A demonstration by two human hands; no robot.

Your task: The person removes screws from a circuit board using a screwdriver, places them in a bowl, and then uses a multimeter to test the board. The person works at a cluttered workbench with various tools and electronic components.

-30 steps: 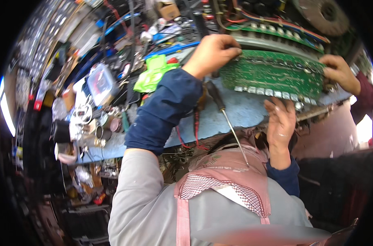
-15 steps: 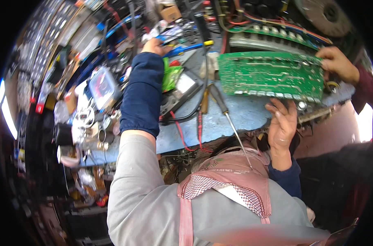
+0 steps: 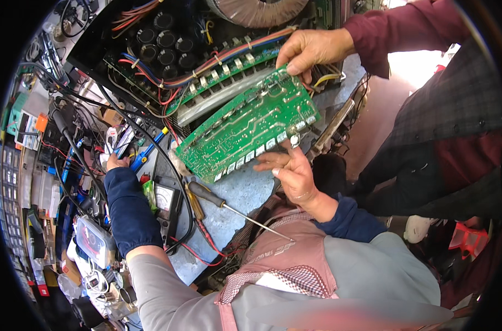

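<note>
A green circuit board is tilted up over the bench with its soldered side showing. Another person's hand, in a maroon sleeve, pinches its upper right corner. Just below the board's lower edge is my right hand, fingers apart and thumb out; one fingertip is close to the edge, and I cannot tell whether it touches. My left hand reaches into the clutter at the left, beside a blue tool with a yellow end. Its fingers are mostly hidden, so its grip does not show.
Behind the board stands an open black chassis with capacitors, wires and a large toroidal coil. A long screwdriver sticks out past the bench edge. Near it lie a meter and red leads. A clear plastic box sits left.
My view has swung right, so the bench appears turned and more of the other person shows. My right hand's fingers stay apart below the board. My left arm remains stretched toward the clutter.
</note>
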